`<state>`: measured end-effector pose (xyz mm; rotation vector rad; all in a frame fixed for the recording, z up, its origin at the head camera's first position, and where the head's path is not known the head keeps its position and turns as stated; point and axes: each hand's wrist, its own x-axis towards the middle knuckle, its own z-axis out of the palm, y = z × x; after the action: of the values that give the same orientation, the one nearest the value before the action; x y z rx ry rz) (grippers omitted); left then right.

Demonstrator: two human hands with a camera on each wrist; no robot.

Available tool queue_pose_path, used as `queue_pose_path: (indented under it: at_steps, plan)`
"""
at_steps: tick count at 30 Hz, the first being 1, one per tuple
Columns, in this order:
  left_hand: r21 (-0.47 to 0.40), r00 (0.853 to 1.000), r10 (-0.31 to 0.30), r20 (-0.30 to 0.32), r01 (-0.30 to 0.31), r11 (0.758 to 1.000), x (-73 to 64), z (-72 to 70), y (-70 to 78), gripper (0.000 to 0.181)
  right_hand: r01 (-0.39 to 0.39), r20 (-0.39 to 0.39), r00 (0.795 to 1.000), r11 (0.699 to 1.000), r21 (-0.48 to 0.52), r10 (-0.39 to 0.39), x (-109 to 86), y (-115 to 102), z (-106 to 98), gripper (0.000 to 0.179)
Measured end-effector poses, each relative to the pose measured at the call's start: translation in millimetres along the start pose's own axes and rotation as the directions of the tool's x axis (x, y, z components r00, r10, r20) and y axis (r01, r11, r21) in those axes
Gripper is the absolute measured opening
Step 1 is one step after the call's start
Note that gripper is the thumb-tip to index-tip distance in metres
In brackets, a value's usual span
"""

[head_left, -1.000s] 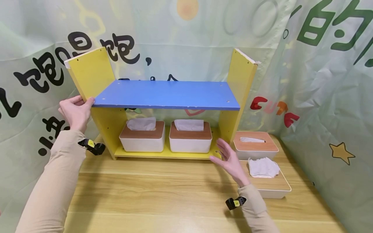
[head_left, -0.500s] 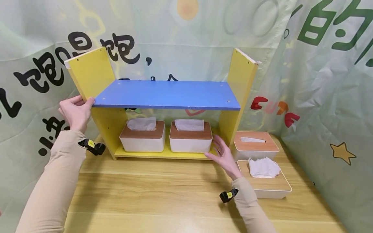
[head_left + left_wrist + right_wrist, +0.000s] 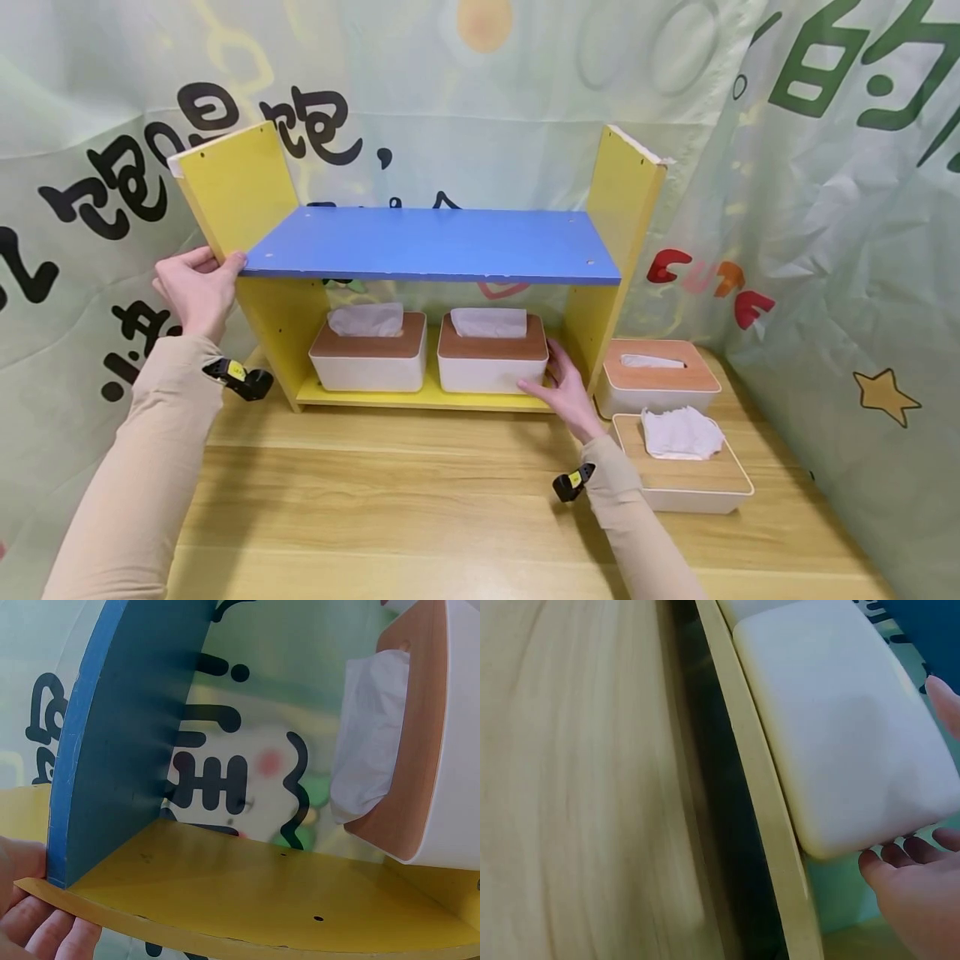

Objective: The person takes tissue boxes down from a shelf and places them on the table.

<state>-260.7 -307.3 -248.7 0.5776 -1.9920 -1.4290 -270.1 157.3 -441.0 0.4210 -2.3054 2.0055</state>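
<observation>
My left hand (image 3: 198,287) grips the left yellow side panel (image 3: 187,892) of a shelf at the front corner of its blue board (image 3: 442,242). In the left wrist view, its fingers bend around the panel's outside, the thumb by the blue edge. My right hand (image 3: 566,392) is at the right end of the right tissue box (image 3: 491,375), a white box with a wooden lid. In the right wrist view, several fingertips (image 3: 896,855) lie against the box's end, loosely bent; firm contact is unclear. A matching left tissue box (image 3: 367,372) sits beside it on the yellow bottom board.
Right of the shelf, on the wooden table (image 3: 420,500), stand a rear tissue box (image 3: 660,377) and a nearer tissue box (image 3: 690,479) with tissue sticking up. The shelf's right side panel (image 3: 622,200) rises close to my right hand. A printed curtain (image 3: 480,100) hangs behind.
My right hand has moved left and slightly forward, from the shelf's right front corner to the end of the right tissue box. My left hand has kept its grip on the panel.
</observation>
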Motion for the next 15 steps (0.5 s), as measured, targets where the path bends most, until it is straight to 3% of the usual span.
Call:
queue_pose_path:
  at_steps: [15]
  plan:
    - [-0.002,1.000,0.017,-0.010,-0.017,1.000,0.2,0.6,-0.3,0.048,-0.019,0.015,1.000,0.998,-0.062,0.020,28.2,9.8,-4.9,0.100]
